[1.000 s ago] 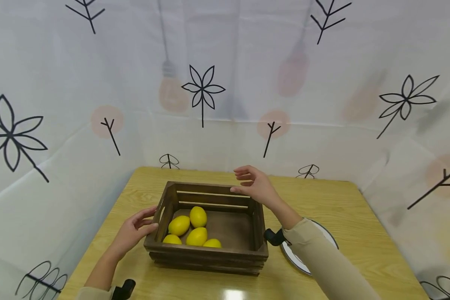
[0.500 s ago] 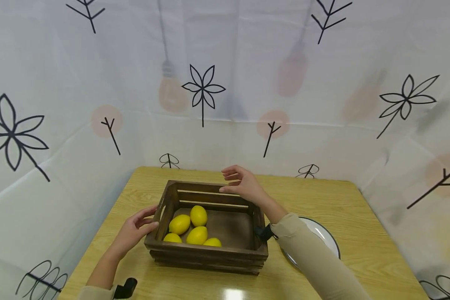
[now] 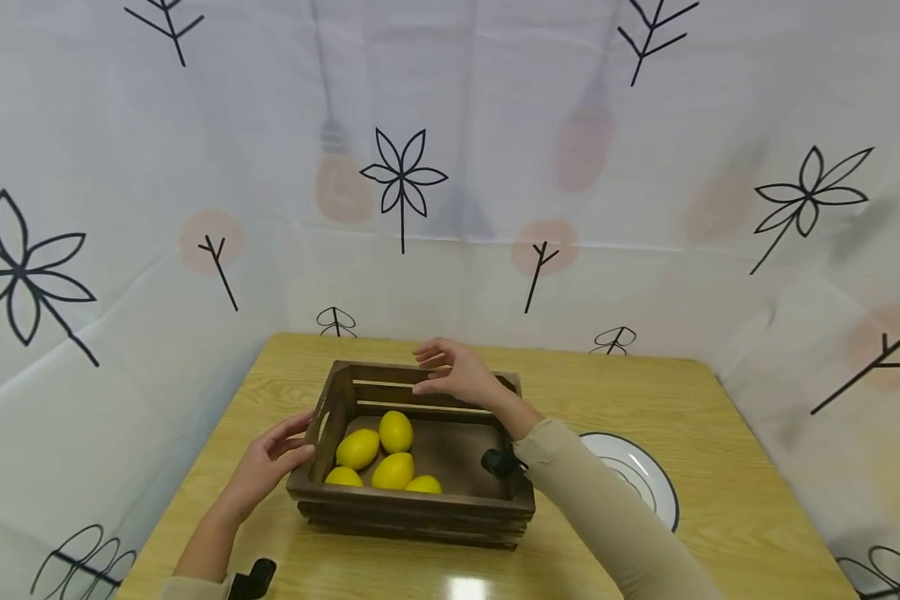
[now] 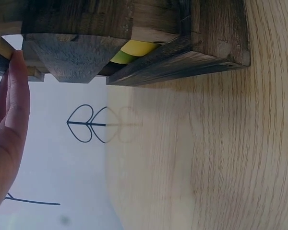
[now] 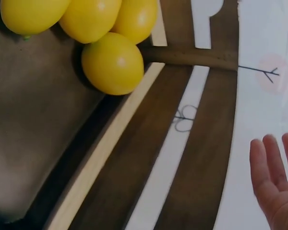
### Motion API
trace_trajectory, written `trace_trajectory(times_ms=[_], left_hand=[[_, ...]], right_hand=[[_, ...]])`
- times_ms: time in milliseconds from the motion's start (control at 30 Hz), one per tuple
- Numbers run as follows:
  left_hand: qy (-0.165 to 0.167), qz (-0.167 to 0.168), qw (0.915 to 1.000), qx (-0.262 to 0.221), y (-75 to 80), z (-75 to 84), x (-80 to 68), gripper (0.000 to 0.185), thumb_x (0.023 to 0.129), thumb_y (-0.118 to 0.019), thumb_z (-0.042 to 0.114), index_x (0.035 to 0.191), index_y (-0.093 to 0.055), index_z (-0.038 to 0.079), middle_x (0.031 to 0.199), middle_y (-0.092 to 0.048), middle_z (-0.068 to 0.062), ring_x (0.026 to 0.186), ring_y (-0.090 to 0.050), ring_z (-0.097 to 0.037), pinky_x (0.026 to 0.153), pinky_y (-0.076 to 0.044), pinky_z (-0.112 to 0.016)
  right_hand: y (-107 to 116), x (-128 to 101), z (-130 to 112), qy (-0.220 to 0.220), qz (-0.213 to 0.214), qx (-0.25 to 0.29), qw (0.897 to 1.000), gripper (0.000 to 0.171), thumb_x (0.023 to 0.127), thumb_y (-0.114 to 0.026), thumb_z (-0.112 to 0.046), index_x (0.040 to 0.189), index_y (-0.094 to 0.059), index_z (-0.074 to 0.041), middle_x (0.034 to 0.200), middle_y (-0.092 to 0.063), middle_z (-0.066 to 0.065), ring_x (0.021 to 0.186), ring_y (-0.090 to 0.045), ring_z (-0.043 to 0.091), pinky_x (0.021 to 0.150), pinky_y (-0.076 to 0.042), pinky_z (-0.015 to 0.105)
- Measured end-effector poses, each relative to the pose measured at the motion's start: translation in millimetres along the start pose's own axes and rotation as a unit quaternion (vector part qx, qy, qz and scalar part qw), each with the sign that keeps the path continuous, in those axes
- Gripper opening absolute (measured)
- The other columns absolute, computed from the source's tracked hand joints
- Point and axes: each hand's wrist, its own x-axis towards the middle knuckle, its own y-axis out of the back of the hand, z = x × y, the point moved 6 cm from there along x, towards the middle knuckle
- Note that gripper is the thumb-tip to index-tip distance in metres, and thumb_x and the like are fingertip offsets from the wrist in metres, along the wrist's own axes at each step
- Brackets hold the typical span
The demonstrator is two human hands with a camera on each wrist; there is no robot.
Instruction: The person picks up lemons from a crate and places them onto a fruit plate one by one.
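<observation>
A dark brown slatted wooden crate (image 3: 420,521) stands in the middle of the table, with several yellow lemons (image 3: 393,471) gathered in its left half. My left hand (image 3: 266,462) rests its fingertips against the crate's left end; in the left wrist view its fingers (image 4: 19,91) lie along the wood. Over the crate's far part hovers my right hand (image 3: 457,375), fingers loosely bent and holding nothing. In the right wrist view, that hand (image 5: 276,184) shows at the lower right, apart from the lemons (image 5: 113,63).
A white plate with a dark rim (image 3: 663,492) lies on the wooden table (image 3: 690,417) right of the crate, partly hidden by my right sleeve (image 3: 592,508). A patterned cloth (image 3: 450,283) hangs behind and beside the table.
My right hand has moved left over the crate's far side, its forearm uncovering more of the plate. The left hand, crate and lemons have stayed in place.
</observation>
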Motion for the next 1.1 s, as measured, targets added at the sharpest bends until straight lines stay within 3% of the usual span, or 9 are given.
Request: trace_trajectory(times_ms=[233,500,700,933,1100], left_hand=[[-0.001,0.006,1.0,0.005,0.6,-0.4,-2.3,0.054,0.092,-0.061,0.018,0.14,-0.041,0.005,0.137,-0.042,-0.018,0.103,-0.052,-0.003,0.081,-0.048,-0.024],[0.004,0.006,1.0,0.004,-2.1,3.4,-4.5,0.052,0.092,-0.06,0.016,0.14,-0.041,0.005,0.137,-0.041,-0.019,0.104,-0.051,-0.004,0.081,-0.048,-0.023],[0.007,0.005,1.0,0.0,-1.9,5.9,-5.7,0.053,0.092,-0.06,0.016,0.14,-0.041,0.005,0.137,-0.041,-0.02,0.104,-0.051,-0.004,0.081,-0.048,-0.023],[0.005,0.007,0.9999,0.008,-0.4,2.2,-3.6,0.053,0.092,-0.06,0.018,0.14,-0.041,0.004,0.137,-0.042,-0.018,0.106,-0.052,-0.01,0.081,-0.048,-0.023],[0.008,0.01,0.9999,0.008,1.2,1.3,-3.4,0.053,0.092,-0.061,0.019,0.14,-0.042,0.005,0.135,-0.043,-0.016,0.108,-0.052,-0.014,0.082,-0.048,-0.023]], right_hand=[[-20,8,10,-0.003,-0.083,0.002,0.997,0.047,0.079,-0.075,-0.008,0.12,-0.055,0.002,0.122,-0.054,0.018,0.111,-0.053,0.033,0.087,-0.048,0.031],[-42,14,19,0.007,-0.182,-0.009,0.983,0.045,0.08,-0.072,-0.002,0.119,-0.052,0.008,0.122,-0.051,0.025,0.113,-0.05,0.036,0.093,-0.043,0.043],[-62,15,29,0.008,-0.269,-0.056,0.961,0.04,0.079,-0.073,-0.003,0.114,-0.056,0.006,0.118,-0.055,0.021,0.114,-0.051,0.032,0.095,-0.042,0.037],[-80,8,41,-0.009,-0.356,-0.111,0.928,0.035,0.077,-0.075,-0.003,0.108,-0.061,0.004,0.109,-0.06,0.014,0.1,-0.055,0.01,0.094,-0.042,0.036],[-89,2,50,-0.048,-0.401,-0.115,0.907,0.034,0.075,-0.077,-0.002,0.105,-0.063,0.001,0.105,-0.06,0.007,0.099,-0.056,0.013,0.089,-0.046,0.03]])
